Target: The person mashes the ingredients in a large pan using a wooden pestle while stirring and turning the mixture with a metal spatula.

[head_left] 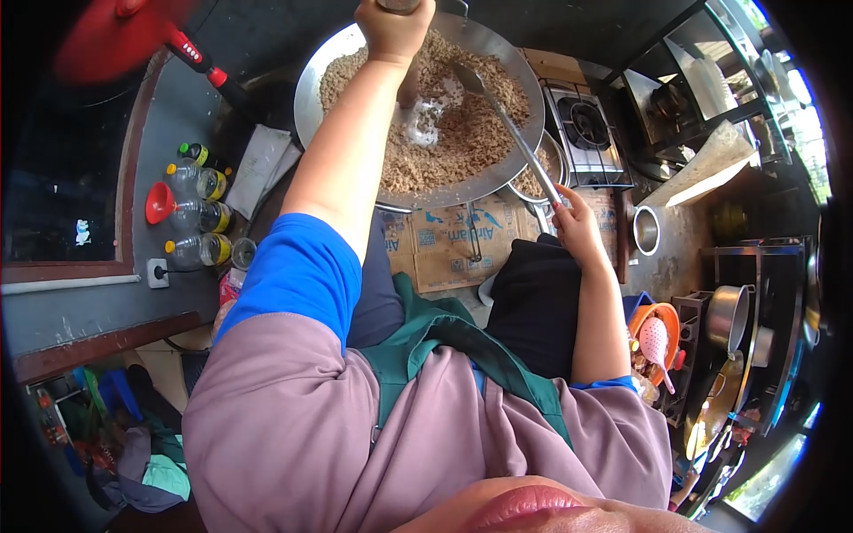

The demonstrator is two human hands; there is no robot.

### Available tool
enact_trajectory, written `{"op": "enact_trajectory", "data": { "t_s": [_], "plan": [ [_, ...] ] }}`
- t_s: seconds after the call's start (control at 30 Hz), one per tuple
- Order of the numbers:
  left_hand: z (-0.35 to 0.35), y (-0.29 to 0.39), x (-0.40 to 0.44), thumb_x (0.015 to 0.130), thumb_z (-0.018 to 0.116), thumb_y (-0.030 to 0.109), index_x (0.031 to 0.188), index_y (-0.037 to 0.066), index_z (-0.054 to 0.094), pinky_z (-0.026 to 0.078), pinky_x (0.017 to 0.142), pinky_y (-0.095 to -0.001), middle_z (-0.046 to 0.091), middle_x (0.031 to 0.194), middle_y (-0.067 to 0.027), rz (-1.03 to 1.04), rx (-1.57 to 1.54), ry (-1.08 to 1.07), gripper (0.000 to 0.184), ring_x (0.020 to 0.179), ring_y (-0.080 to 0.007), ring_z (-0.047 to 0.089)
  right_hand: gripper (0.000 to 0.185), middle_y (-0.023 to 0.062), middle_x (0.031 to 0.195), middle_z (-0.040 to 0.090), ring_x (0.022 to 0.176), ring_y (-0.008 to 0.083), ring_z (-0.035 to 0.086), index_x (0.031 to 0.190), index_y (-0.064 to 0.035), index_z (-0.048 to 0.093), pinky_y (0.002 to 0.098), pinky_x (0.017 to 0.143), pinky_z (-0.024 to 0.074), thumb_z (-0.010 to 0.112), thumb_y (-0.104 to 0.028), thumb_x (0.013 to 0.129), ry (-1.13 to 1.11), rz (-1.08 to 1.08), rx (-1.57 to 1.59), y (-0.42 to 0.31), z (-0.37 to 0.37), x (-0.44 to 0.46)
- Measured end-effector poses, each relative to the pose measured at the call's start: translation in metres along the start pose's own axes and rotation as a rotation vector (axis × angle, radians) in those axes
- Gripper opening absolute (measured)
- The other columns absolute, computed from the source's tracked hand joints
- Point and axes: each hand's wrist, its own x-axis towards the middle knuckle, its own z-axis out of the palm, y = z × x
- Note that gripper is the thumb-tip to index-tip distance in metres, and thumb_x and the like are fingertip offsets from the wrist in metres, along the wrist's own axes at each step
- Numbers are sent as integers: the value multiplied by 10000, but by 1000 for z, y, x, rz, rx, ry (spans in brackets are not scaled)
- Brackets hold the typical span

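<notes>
A wide metal wok (311,111) at the top of the view holds a brown, crumbly mixture (471,155). Near its middle a patch of bare, shiny metal shows. My left hand (396,31) is above the wok, its fingers wrapped round a thick upright stick (409,89) whose lower end reaches down to the mixture; its exact kind is not clear. My right hand (577,229), right of the wok, grips the handle end of a long metal spatula (515,133). The spatula slants up and left across the rim, its blade resting in the mixture.
Right of the wok are a smaller pan (553,164) of similar mixture and a gas stove (582,124). Cardboard (444,249) covers the floor below. Bottles (209,218) and a red funnel (160,202) stand left, beneath a red fan (124,40). Pots (729,315) sit on the right rack.
</notes>
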Motion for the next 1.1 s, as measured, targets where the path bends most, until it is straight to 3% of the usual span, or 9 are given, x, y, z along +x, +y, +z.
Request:
{"op": "enact_trajectory", "data": {
  "t_s": [0.03, 0.17, 0.27, 0.3, 0.57, 0.6, 0.77, 0.83, 1.1],
  "plan": [
    [1, 0, 3, 738, 711, 146, 936, 51, 590, 522, 707, -347, 641, 802, -83, -13, 11, -28, 251, 749, -214, 646, 391, -15, 643, 538, 509, 49, 448, 1370, -118, 538, 224, 456, 357, 576, -163, 983, 4, 23, 2, -2, -1, -1],
    [2, 8, 13, 744, 715, 155, 994, 28, 588, 523, 720, -355, 646, 813, -86, 28, -77, 89, 308, 754, -222, 645, 392, -18, 641, 536, 508, 45, 444, 1370, -120, 537, 223, 455, 353, 570, -153, 981, -9, 21, 7, 1, -2, 0],
    [-1, 5, 14, 742, 721, 163, 1009, 21, 584, 524, 726, -357, 649, 823, -87, 25, -46, 78, 331, 767, -224, 646, 390, -19, 642, 537, 506, 44, 442, 1366, -120, 540, 223, 454, 352, 571, -152, 978, -15, 28, 32, 0, -3, 1],
    [-4, 1, 8, 740, 723, 169, 1008, 21, 588, 525, 736, -354, 653, 835, -91, -77, 31, -19, 334, 777, -227, 647, 389, -18, 641, 537, 503, 45, 441, 1362, -115, 540, 223, 453, 352, 578, -163, 977, -15, 12, 15, 0, -3, 1],
    [-22, 36, 41, 747, 686, 107, 949, 14, 598, 512, 698, -329, 639, 797, -64, -11, -25, 12, 239, 739, -185, 632, 380, -14, 647, 533, 508, 48, 446, 1354, -105, 547, 224, 453, 356, 582, -173, 982, 2, 10, 20, 3, -4, 1],
    [-23, 45, 45, 748, 685, 96, 945, 12, 598, 512, 697, -328, 638, 784, -66, 13, 42, 130, 231, 736, -187, 636, 380, -14, 647, 533, 509, 47, 446, 1354, -105, 547, 224, 453, 355, 581, -171, 982, 6, 6, 18, 2, -4, -1],
    [-38, 29, 39, 731, 713, 130, 970, 13, 608, 530, 704, -346, 671, 808, -96, 50, 126, 60, 287, 762, -229, 676, 380, -33, 653, 515, 459, 17, 396, 1371, -97, 523, 192, 404, 299, 553, -156, 997, 4, -10, 17, 0, -4, -1],
    [-39, 25, 36, 728, 714, 133, 968, 14, 605, 537, 727, -354, 692, 848, -128, 33, 160, 77, 289, 815, -250, 700, 381, -24, 644, 526, 494, 36, 430, 1360, -99, 539, 214, 441, 338, 570, -162, 986, -9, -3, 13, 0, -5, -1],
    [-15, 2, 11, 745, 690, 107, 964, 17, 597, 508, 691, -340, 636, 783, -72, -49, 11, 61, 255, 711, -196, 610, 377, -25, 638, 526, 497, 37, 433, 1357, -98, 543, 215, 450, 345, 567, -154, 984, -7, -16, -21, -5, 1, -1]
  ]
}}
